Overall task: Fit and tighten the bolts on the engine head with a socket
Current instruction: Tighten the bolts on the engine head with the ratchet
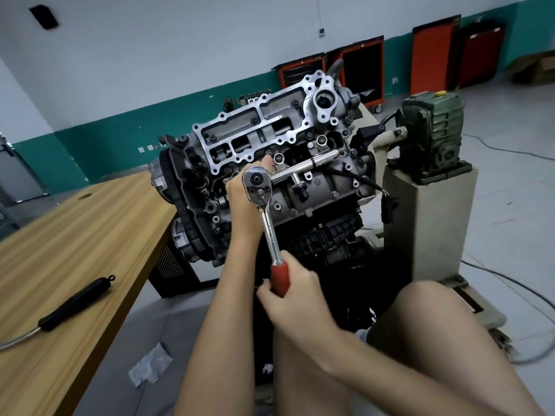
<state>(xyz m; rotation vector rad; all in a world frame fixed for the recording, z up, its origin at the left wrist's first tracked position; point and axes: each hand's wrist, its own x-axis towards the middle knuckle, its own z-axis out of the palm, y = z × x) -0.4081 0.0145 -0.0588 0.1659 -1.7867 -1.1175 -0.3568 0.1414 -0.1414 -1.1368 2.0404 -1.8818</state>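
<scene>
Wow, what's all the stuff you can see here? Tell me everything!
Engine: one, grey metal, centre.
Ratchet wrench: one, chrome with red handle, on the engine.
Table: one, wooden, left.
Black-handled tool: one, lying on the table.
Tool cabinets: four, orange and red, back wall.
Gearbox: one, green, right, on beige pedestal.
Crumpled scrap: one, whitish, floor.
Legs: two, bare, bottom.
Left hand: behind ratchet head.
Right hand: grips red handle.
</scene>
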